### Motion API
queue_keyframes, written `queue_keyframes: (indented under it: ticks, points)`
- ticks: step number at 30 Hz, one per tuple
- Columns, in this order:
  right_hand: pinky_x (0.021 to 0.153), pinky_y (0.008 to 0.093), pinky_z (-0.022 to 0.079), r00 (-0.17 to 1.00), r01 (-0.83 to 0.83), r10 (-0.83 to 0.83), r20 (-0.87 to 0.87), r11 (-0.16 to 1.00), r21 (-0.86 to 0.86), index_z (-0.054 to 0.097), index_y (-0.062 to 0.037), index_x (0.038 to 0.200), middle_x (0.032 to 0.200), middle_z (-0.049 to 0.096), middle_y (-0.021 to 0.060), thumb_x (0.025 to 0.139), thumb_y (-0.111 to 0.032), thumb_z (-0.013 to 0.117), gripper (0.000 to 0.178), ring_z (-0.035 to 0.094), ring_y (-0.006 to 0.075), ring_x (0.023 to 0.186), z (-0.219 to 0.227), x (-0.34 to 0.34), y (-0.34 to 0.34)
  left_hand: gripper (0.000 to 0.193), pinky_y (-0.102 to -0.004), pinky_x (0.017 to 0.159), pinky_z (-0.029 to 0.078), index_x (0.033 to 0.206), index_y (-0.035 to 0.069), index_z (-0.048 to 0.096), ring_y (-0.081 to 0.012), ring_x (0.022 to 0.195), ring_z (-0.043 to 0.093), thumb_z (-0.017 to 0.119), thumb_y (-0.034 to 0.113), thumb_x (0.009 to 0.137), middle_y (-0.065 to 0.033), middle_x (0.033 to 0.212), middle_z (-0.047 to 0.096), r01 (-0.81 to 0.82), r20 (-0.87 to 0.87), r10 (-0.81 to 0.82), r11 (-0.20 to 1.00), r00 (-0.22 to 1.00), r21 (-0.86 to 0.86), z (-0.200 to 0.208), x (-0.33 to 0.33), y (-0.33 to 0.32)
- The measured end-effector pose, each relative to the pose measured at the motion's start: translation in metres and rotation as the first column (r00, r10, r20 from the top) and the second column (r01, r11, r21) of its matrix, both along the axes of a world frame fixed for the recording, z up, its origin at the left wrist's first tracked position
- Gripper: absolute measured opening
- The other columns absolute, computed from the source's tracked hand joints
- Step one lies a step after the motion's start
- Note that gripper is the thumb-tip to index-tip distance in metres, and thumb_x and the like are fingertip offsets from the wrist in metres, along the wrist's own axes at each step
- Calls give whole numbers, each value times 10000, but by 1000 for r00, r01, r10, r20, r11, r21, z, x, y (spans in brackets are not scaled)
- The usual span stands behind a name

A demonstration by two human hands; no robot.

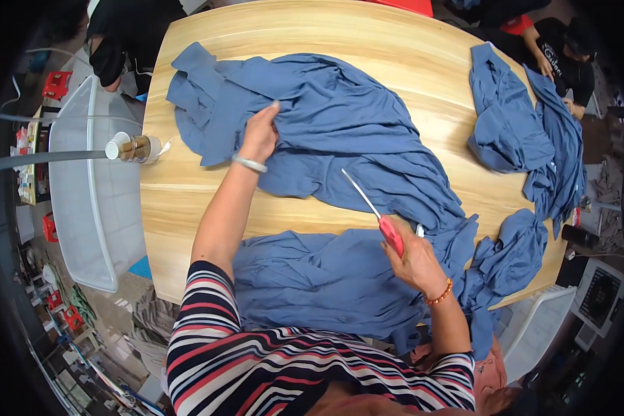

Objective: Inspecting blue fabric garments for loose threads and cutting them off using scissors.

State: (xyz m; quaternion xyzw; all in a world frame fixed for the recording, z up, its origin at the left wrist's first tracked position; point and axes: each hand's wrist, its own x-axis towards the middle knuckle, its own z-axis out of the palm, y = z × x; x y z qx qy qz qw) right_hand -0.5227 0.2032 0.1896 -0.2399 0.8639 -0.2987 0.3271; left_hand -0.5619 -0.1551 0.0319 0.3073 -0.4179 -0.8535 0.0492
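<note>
A blue garment [340,104] lies spread across the table, its collar-like end at the far left and its folds running toward the right. My left hand [260,133] is closed on the cloth near the garment's middle; part of the fingers is hidden. In my right hand [417,260] is a red-handled tool [391,236] with a long, thin metal blade. Its tip points away from me and to the left, over the garment's near edge. Beneath my right hand, a second blue garment [305,277] lies along the near side of the table.
More blue garments [509,132] lie at the table's right, beside a person [565,66]. Another person [121,41] stands at the far left. A cup-like container [135,148] sits at the wooden table's [270,28] left edge. Beyond it stands a white plastic bin [93,201].
</note>
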Motion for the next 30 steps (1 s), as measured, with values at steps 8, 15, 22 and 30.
queue_keyframes:
  ticks: [8,15,22,30]
  points:
    - [704,487,484,998,-56,56,-8,998,38,527,-58,1214,832,645,238,870,-268,611,411,616,434,800,-15,-21,-57,48,-334,872,488,947,67,597,-152,925,619,615,75,903,-40,969,658,21,-54,-7,966,999,259,-17,30,18]
    - [688,503,477,991,-113,121,-62,985,130,575,-17,1073,785,637,245,855,-280,622,344,616,434,776,-35,-35,-91,71,-245,841,495,963,23,608,-120,896,618,613,17,893,-55,953,658,-31,-84,48,979,995,202,-49,32,33]
    - [694,482,494,962,-273,273,18,955,117,545,-23,1105,761,641,243,869,-257,601,337,632,419,748,-35,-23,-68,133,-257,726,468,926,28,636,-133,836,611,621,160,916,-37,923,660,217,157,-175,922,972,-321,-24,33,30]
    - [708,484,477,991,-130,127,47,990,60,509,-63,1238,826,636,252,876,-262,607,424,611,442,793,-25,-19,-48,327,-397,746,425,941,31,604,-317,834,584,703,295,775,-97,874,633,528,562,-410,-205,718,-824,21,70,-11]
